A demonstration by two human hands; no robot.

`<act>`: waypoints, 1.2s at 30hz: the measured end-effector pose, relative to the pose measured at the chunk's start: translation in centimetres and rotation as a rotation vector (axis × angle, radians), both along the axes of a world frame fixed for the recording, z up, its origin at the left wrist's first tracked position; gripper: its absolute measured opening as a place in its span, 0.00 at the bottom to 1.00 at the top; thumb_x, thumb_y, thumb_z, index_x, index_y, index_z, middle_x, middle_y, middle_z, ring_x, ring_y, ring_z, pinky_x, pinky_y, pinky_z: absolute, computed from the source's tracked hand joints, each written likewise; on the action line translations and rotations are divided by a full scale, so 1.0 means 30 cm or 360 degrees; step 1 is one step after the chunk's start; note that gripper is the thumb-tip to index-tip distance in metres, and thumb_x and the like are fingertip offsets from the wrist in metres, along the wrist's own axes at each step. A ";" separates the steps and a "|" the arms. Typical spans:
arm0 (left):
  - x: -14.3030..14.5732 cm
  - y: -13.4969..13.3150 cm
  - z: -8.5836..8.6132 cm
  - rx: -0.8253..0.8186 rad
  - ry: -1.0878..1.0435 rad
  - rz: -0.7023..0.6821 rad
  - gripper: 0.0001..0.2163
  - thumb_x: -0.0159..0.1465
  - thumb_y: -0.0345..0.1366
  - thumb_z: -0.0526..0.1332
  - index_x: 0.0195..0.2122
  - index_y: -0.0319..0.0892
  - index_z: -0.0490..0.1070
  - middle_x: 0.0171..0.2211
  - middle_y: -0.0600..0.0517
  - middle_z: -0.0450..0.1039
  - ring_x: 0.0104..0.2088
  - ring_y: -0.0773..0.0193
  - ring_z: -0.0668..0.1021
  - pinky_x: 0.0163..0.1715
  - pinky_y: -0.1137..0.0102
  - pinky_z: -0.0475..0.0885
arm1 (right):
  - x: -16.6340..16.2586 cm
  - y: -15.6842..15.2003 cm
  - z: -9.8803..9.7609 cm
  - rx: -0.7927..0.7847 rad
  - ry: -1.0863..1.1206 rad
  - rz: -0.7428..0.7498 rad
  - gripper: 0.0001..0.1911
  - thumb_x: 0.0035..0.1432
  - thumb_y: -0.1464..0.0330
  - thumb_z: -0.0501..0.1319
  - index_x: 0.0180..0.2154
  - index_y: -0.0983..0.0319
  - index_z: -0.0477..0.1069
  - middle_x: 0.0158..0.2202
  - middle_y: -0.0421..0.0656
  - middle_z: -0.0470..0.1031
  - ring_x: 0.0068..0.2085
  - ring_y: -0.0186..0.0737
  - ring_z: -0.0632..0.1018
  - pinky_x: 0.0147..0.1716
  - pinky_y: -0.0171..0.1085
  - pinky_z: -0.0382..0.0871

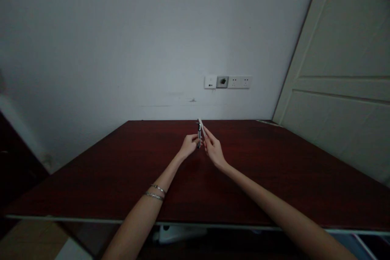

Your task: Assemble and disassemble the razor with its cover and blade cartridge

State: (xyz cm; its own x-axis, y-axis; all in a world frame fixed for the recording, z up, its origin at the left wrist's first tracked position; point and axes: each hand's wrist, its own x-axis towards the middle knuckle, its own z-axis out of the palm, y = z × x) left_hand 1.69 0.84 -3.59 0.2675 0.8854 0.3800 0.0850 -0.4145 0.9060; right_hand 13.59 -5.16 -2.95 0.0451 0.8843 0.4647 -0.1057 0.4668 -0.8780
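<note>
My left hand [190,144] is closed on a slim upright object with black and silver parts [199,135], seen nearly edge-on, so I cannot make out its kind. Closed on a thin, flat white object [202,126], my right hand [215,151] keeps it tilted, its top leaning left. The upper ends of the two objects come close together; whether they touch I cannot tell. Both hands are above the middle of the dark red-brown table [122,174]. Two silver bracelets [156,192] circle my left forearm.
A pale wall [137,48] rises behind the table, with a row of sockets and switches [228,82] on it. At the right stands a light panelled door [344,57]. Under the table's front edge a white object [181,234] is partly visible.
</note>
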 end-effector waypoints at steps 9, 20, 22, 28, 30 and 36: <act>-0.003 0.007 -0.007 0.0031 0.0072 0.0111 0.06 0.54 0.25 0.56 0.29 0.34 0.73 0.23 0.50 0.73 0.24 0.66 0.75 0.26 0.72 0.70 | 0.000 0.015 -0.044 0.0070 -0.0038 -0.0080 0.27 0.58 0.60 0.53 0.59 0.57 0.58 0.22 0.35 0.59 0.20 0.27 0.56 0.17 0.28 0.53; -0.019 0.017 0.001 0.0210 0.0245 0.0240 0.07 0.53 0.26 0.58 0.31 0.34 0.75 0.26 0.48 0.76 0.26 0.64 0.76 0.29 0.71 0.70 | 0.046 0.009 -0.009 0.0057 -0.0193 -0.0023 0.27 0.58 0.58 0.52 0.58 0.58 0.60 0.20 0.34 0.57 0.19 0.28 0.57 0.17 0.29 0.54; -0.029 0.032 0.002 0.0288 0.0293 0.0289 0.08 0.54 0.27 0.58 0.32 0.35 0.75 0.27 0.48 0.76 0.28 0.63 0.76 0.31 0.70 0.70 | 0.069 0.009 0.011 0.0118 -0.0352 -0.0027 0.25 0.58 0.58 0.52 0.56 0.58 0.62 0.22 0.36 0.62 0.21 0.29 0.60 0.19 0.30 0.57; -0.064 0.073 0.004 0.0395 0.0400 0.0347 0.08 0.55 0.29 0.59 0.34 0.36 0.76 0.29 0.48 0.77 0.29 0.62 0.77 0.33 0.69 0.70 | 0.184 0.016 0.084 0.0335 -0.0663 -0.0102 0.26 0.57 0.58 0.53 0.56 0.59 0.63 0.29 0.40 0.71 0.25 0.32 0.66 0.25 0.33 0.63; -0.067 0.074 0.009 0.0468 0.0439 0.0382 0.09 0.55 0.28 0.60 0.36 0.37 0.76 0.32 0.48 0.77 0.32 0.61 0.77 0.36 0.68 0.69 | 0.229 0.042 0.119 0.0400 -0.0818 -0.0139 0.27 0.59 0.59 0.52 0.57 0.61 0.60 0.23 0.38 0.70 0.22 0.31 0.65 0.23 0.31 0.61; -0.059 0.068 0.002 0.0489 0.0382 0.0444 0.11 0.53 0.29 0.62 0.38 0.38 0.76 0.37 0.47 0.77 0.37 0.59 0.77 0.40 0.67 0.69 | 0.304 0.140 0.178 0.0620 -0.1445 -0.0402 0.23 0.62 0.67 0.48 0.58 0.60 0.58 0.30 0.41 0.75 0.28 0.34 0.72 0.29 0.32 0.64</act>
